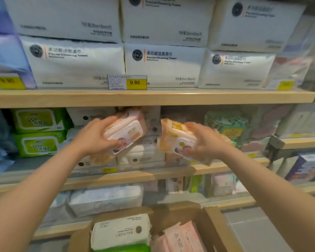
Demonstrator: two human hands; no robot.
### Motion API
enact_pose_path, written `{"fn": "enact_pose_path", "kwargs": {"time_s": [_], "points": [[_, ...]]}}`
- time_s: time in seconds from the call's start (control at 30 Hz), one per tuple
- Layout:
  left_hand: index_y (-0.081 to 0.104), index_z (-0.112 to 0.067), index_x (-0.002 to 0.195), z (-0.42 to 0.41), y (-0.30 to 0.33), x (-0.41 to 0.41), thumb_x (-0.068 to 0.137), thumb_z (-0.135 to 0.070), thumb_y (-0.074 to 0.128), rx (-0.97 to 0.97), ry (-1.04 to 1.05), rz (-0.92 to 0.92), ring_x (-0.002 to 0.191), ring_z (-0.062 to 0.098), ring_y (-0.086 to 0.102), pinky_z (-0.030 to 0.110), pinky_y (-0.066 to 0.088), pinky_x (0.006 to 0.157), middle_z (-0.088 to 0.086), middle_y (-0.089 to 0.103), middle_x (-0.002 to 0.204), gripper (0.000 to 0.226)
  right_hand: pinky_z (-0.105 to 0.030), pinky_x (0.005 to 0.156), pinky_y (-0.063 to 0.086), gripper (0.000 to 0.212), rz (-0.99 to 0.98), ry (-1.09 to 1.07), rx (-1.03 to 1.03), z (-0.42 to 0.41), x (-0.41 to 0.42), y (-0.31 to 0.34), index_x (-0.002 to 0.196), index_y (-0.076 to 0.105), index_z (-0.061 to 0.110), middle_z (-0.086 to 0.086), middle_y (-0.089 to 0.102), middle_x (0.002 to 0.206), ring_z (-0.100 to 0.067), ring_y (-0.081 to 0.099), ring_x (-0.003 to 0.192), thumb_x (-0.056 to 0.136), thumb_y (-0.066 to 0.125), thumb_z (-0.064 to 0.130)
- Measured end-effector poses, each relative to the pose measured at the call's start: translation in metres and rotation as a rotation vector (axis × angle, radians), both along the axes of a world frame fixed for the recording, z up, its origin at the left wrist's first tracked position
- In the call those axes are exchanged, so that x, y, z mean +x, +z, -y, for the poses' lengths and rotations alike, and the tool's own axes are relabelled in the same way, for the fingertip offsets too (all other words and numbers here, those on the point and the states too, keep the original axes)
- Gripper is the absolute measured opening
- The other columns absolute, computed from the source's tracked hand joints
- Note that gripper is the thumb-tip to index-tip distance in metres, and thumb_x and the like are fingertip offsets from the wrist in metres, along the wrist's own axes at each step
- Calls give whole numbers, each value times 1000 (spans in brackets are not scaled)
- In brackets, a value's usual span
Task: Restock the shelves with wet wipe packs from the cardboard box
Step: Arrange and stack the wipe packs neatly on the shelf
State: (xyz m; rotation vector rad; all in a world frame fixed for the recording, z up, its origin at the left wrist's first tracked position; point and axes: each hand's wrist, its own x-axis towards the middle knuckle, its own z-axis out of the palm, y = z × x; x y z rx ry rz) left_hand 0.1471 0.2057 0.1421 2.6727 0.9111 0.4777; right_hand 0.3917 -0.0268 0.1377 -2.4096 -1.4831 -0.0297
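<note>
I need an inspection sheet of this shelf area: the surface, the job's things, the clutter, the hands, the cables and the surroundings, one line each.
Surface: middle wooden shelf, stocked with packs behind both hands.
Job's things: two orange-and-white wet wipe packs, left pack and right pack, both tilted, held apart in front of the middle shelf; cardboard box below, holding a white pack and a pink pack.
Clutter: nothing seen.
Hands: left hand grips the left pack; right hand grips the right pack.
Cables: nothing seen.
Surroundings: white facial towel packs on the upper shelf, yellow 9.90 price tag, green packs at left.
</note>
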Motion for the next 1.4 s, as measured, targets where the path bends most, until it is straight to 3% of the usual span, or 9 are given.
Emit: {"fn": "enact_pose_path", "kwargs": {"time_s": [0.13,0.37,0.47,0.6,0.67,0.77,0.93,1.3,1.4], "points": [[44,-24,134,-1,-9,20,76,-60,63,113,80,-189,118,27,49,37,44,87,5,55,129,71,-44,107,29,73,221,2,-128,-46,6,15,143,31,30,-3,50,136,-27,44,124,81,65,49],[56,-24,106,24,-24,43,78,-59,50,528,223,-331,93,30,55,40,36,79,7,62,96,45,-56,101,37,82,29,-82,-89,-81,19,-30,150,16,26,-13,44,139,-38,40,128,84,63,36],[59,-21,106,31,-36,55,78,-59,55,553,289,-284,96,32,54,44,36,86,11,62,100,48,-47,87,43,72,44,-154,74,-79,0,-49,130,43,13,-12,58,109,-36,51,111,77,61,59],[63,-18,105,31,-44,61,75,-65,55,584,307,-235,92,35,55,44,36,85,16,63,97,57,-46,85,44,60,134,-255,106,-88,-6,-61,104,53,13,-11,59,100,-33,54,100,80,52,68],[63,-17,108,30,-45,61,74,-70,49,586,317,-223,93,35,55,44,35,84,17,63,96,64,-53,96,41,55,165,-295,45,-102,2,-65,114,55,15,-14,58,114,-36,52,113,85,48,61],[62,-18,108,30,-47,63,74,-72,46,611,331,-224,93,35,54,44,35,83,17,63,97,66,-66,106,12,70,227,-391,93,-118,20,-72,144,27,31,-12,26,150,-36,15,141,85,43,64],[65,-9,82,26,-47,64,67,-71,54,609,350,-171,78,35,55,41,34,74,22,60,76,64,-69,105,8,72,249,-431,140,-128,39,-85,145,21,37,-10,17,156,-34,5,144,84,45,66],[62,-22,108,24,-40,61,73,-73,48,534,344,-229,98,35,53,39,35,79,18,59,111,63,-72,103,1,81,245,-411,92,-121,35,-77,147,11,41,-5,3,158,-35,-3,145,79,38,75],[55,-24,121,18,-33,55,74,-74,49,450,316,-222,103,34,51,38,37,81,15,57,113,69,-65,110,10,72,103,-401,-18,-103,30,-60,128,47,26,-18,31,143,-38,22,138,75,33,72]]}}
